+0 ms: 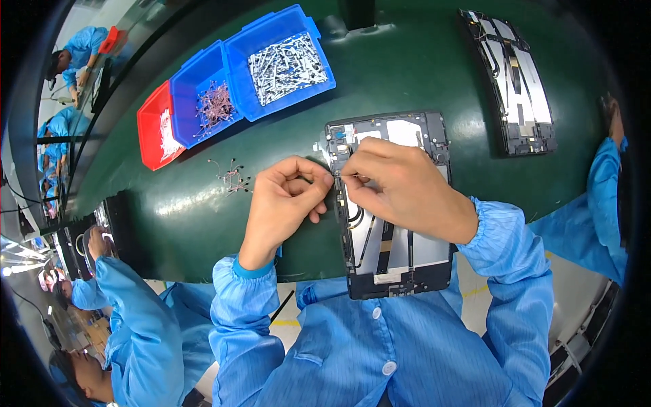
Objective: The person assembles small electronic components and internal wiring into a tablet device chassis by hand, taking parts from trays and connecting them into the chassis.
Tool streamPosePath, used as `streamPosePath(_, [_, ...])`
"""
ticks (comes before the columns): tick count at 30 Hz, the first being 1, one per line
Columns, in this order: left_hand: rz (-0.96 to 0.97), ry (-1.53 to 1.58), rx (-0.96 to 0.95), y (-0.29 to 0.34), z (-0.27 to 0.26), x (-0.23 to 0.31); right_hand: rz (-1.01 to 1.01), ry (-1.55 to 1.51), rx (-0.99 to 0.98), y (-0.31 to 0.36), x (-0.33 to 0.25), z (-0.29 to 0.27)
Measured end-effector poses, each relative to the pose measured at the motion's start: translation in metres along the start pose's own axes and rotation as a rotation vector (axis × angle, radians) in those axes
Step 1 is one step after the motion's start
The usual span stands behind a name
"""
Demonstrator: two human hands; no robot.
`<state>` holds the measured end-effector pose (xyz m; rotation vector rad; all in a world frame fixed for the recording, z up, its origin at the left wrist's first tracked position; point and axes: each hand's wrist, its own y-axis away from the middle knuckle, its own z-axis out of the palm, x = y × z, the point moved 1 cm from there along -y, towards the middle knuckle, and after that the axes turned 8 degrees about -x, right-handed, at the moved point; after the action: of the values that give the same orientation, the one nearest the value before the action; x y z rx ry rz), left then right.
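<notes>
A smooth dark green table [420,74] is spread across the view, its sheen broken by patches of reflected light. At the far left, people in blue [85,44] are seen along the room, with bright lamps below them in the picture. A neighbour's sleeve [146,312] is seen at the lower left, and another person's hand [614,119] is rested by the table at the right. Below, a pale floor [576,285] is crossed by yellow lines.

An opened tablet [424,254] is placed before the person, its near end reaching past the table's edge. Its flat rectangular body is made up of matte black framing, smooth silvery panels and dark ribbon-like strips. A second opened tablet [512,81] is set well apart, at the far right.

Both hands are held low and apart from each other. By the left hand [288,197], thumb and forefinger are pinched together beside the tablet's left edge; by the right hand [400,180], fingertips are drawn together over its upper left part. Whether anything is gripped in either cannot be told.

Three glossy plastic bins are lined up: a large blue bin [268,30] filled with slim black-and-white strips [288,68], a smaller blue bin [196,71] with tangled pinkish wires [215,107], and a red bin [150,125] with small white pieces [168,136]. Thin loose wires [232,176] are scattered near the left hand.
</notes>
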<state>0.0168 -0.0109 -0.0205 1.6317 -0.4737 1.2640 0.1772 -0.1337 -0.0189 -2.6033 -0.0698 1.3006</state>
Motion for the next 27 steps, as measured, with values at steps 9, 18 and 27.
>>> streamPosePath(9, [-0.03,0.019,0.026,-0.0006,0.0057,0.0035,0.035,-0.016,-0.021,0.0021,0.0009,-0.0004])
streamPosePath(18, [-0.027,0.087,0.005,-0.0036,0.0065,0.0034,0.021,-0.033,-0.002,0.0025,0.0018,0.0011])
streamPosePath(27, [0.003,0.05,-0.047,-0.0052,0.0041,0.0049,0.141,-0.019,-0.021,0.0007,-0.0053,-0.0079])
